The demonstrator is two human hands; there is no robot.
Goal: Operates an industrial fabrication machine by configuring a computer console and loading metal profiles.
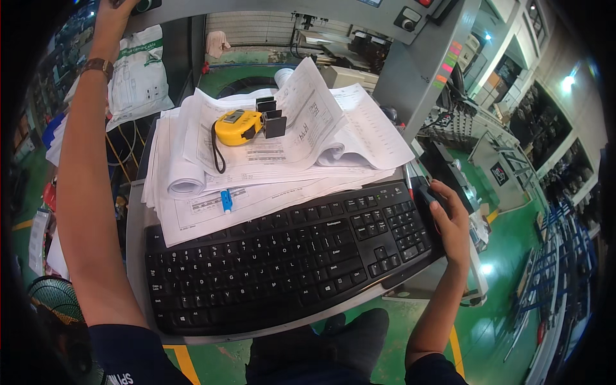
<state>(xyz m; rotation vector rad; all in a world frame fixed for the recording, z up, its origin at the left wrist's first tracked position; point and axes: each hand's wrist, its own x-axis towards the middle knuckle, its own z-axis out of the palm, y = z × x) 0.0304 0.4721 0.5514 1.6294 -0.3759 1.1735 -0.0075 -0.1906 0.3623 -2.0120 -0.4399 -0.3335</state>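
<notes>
Green floor (497, 308) shows around the black keyboard (289, 264). At its right end the right hand (453, 224) has a curled grip on what looks like a dark mouse (425, 195); the left hand (114, 22) is up by the grey panel (256, 8), its grip I can't make out.

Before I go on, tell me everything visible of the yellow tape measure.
The yellow tape measure has a rounded case that looks like plastic, a grey patch on top, dark markings toward its right end and a black strap looped down on its left. It lies on the papers beyond the keyboard, with black blocky pieces close by its right end, possibly touching.
</notes>
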